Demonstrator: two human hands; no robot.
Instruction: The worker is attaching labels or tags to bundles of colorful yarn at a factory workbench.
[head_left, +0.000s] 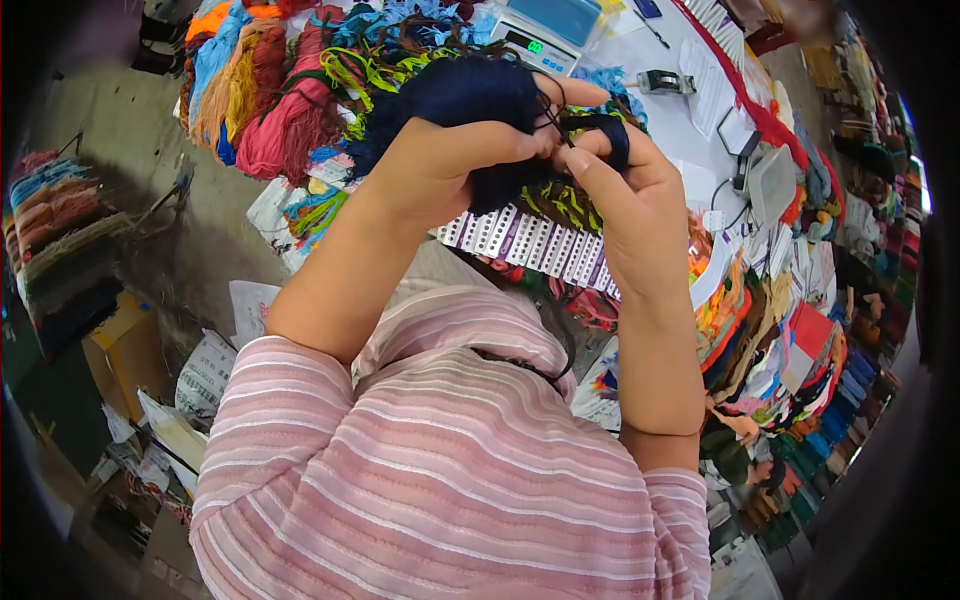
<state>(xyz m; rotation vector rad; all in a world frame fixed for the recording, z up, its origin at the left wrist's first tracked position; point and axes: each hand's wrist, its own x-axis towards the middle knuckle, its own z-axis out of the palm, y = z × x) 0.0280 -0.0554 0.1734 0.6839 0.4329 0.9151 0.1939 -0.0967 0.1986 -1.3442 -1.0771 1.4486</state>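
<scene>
At left hand (pixel 440 165) and right hand (pixel 638 195), dark navy yarn (pixel 470 95).

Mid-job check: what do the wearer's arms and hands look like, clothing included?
Short pink fabric sleeves with thin white stripes end near the elbows, leaving both arms uncovered below. The bare left hand and bare right hand have no gloves; no watch or bracelet shows.

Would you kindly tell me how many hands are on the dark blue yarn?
2: the left hand holds the main bundle of dark blue yarn, and the right hand meets it at the bundle's right side. Part of the left is hidden behind the yarn.
</scene>
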